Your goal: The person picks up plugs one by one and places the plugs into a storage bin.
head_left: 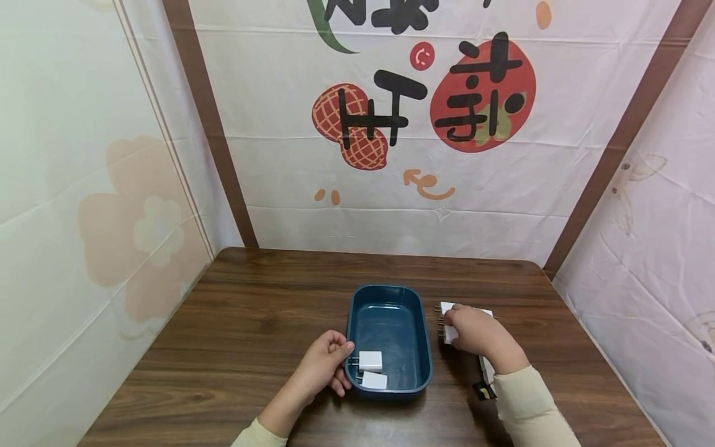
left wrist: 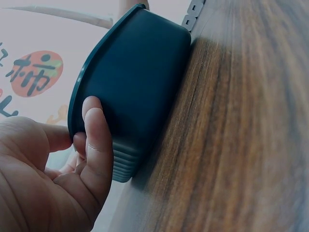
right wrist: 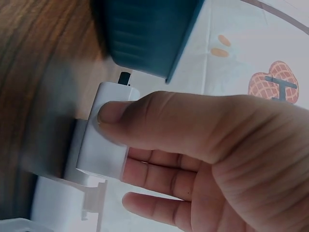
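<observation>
Two white chargers [head_left: 370, 361] lay inside the blue tray [head_left: 396, 329], near its 7 o'clock corner, prongs toward 9 o'clock. The left hand [head_left: 324, 365] held the tray at its 8 o'clock, thumb and fingers pinching the rim. Outside the tray, at its 3 o'clock, the right hand [head_left: 479, 335] pinched a third charger [right wrist: 102, 150] between thumb and fingers. More white pieces [head_left: 487, 370] were just beside that hand, and a black tag [head_left: 481, 391] rested on the tabletop [head_left: 268, 316] at its 6 o'clock.
</observation>
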